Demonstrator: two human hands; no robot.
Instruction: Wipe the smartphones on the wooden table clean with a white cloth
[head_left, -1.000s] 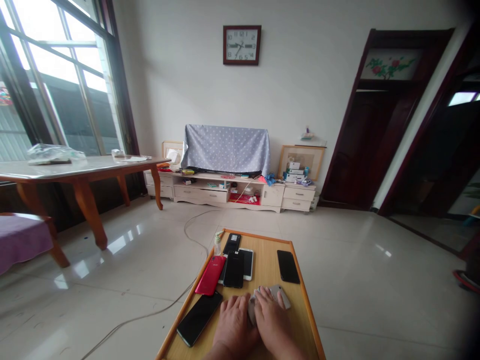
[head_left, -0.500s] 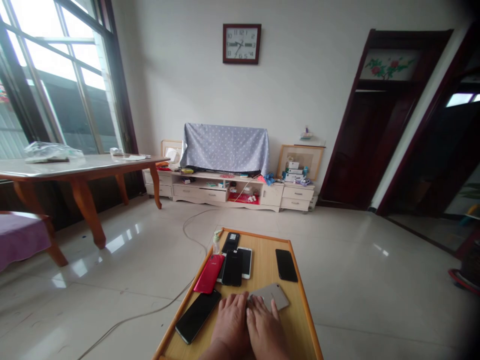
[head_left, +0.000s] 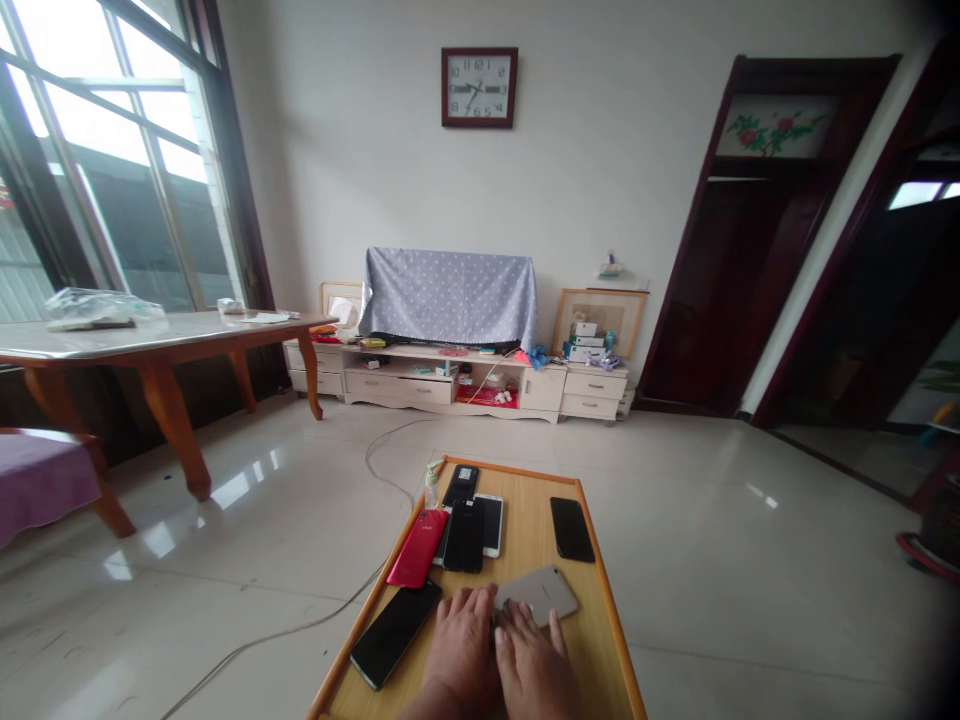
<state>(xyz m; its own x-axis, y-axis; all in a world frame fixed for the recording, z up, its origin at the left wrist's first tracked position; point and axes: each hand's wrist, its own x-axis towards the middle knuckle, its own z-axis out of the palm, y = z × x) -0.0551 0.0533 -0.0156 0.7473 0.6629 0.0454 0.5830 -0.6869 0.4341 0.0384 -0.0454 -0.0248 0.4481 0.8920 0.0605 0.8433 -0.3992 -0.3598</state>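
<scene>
A silver-gold smartphone (head_left: 551, 592) lies back up and slanted on the small wooden table (head_left: 592, 690). My left hand (head_left: 461, 640) is at its left end, fingers bent and close together, seeming to hold that end; the thumb is hidden. My right hand (head_left: 531, 650) rests over the phone's near left part, its middle fingers pressed down and the little finger apart. A small dark greyish bit (head_left: 501, 608) shows by the right fingertips, too covered to name. Left of my hands lies a large black phone (head_left: 396, 632), with a red phone (head_left: 418, 548) beyond it.
A black phone (head_left: 469, 537) overlaps a white phone (head_left: 493, 525); another dark phone (head_left: 460, 485) lies behind. A clear pump bottle (head_left: 431, 487) stands at the left rim. One more black phone (head_left: 571, 530) lies far right. A cable (head_left: 300, 628) crosses the floor.
My right hand has slid slightly down and to the right on the silver-gold smartphone, showing more of its back. My left hand has hardly moved.
</scene>
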